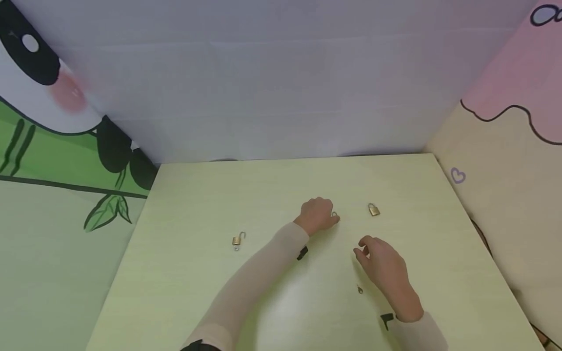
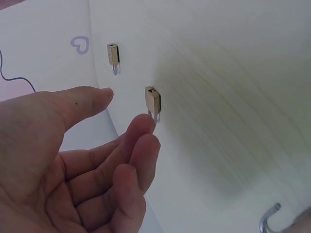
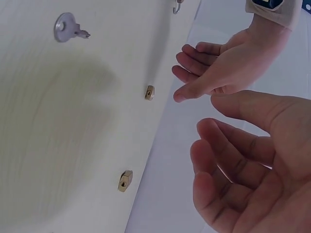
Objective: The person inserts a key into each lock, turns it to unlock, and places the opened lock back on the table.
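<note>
My left hand reaches out over the middle of the table, thumb apart from loosely bent fingers, nothing between them. Just past its fingertips is a small brass padlock, mostly covered by the hand in the head view. A second brass padlock lies farther right, its shackle closed. Nearer the front hovers my right hand, its relaxed fingers holding nothing. Below its fingertips a small key lies on the table. Off to the left is a third padlock with its shackle swung open and a key at its bottom.
The pale yellow table ends at a white back wall. A green decorated panel stands on the left, and a cream and pink one on the right. A dark device sits at each sleeve cuff.
</note>
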The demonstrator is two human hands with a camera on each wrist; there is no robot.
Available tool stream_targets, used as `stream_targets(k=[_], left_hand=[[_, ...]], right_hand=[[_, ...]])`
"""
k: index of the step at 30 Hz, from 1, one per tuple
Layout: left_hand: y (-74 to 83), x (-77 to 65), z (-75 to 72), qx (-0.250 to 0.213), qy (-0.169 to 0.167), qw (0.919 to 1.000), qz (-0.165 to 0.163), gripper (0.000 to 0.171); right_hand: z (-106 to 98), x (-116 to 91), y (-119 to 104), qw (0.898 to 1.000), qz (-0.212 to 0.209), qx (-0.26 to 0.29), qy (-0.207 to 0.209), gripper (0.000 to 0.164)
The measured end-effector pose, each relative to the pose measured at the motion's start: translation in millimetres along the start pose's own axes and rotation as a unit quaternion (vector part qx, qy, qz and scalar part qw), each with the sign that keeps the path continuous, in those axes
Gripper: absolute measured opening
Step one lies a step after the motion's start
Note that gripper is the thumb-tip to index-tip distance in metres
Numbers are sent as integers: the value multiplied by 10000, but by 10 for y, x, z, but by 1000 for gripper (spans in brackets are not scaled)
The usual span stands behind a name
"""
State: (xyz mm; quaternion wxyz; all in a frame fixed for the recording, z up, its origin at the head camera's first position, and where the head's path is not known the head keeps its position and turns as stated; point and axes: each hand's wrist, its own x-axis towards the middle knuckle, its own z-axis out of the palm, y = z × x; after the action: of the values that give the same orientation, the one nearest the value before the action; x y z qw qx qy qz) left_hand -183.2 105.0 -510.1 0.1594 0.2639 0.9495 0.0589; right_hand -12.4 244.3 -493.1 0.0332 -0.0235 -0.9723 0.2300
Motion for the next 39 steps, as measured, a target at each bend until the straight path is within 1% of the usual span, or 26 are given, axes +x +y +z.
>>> stream_targets(k=[5, 11, 19, 24, 32, 35, 39], left_hand=[[42, 106, 5, 11, -172, 9998, 19, 40], [94, 207, 32, 90, -298, 9995, 29, 37], [150, 254, 111, 156, -375, 9991, -101, 35], [195, 286, 118, 96, -311, 9994, -64, 35], [173, 239, 64, -41, -206, 9997, -110, 39], [190, 191, -11, -55, -136, 9999, -51, 39], [232, 99, -165, 5, -105, 9999, 41, 40]], right_hand=[[-23, -53, 27, 9998, 130, -19, -114, 18], [-41, -99, 41, 9996, 236, 7, -130, 17], [-21, -184, 80, 9975, 540, 106, -439, 11], [-21, -216, 131, 9966, 662, 77, -481, 11], [-42, -255, 104, 9963, 689, 19, -518, 10], [-32, -291, 98, 9955, 729, 14, -613, 9], [18, -345, 110, 9942, 726, -50, -788, 7]])
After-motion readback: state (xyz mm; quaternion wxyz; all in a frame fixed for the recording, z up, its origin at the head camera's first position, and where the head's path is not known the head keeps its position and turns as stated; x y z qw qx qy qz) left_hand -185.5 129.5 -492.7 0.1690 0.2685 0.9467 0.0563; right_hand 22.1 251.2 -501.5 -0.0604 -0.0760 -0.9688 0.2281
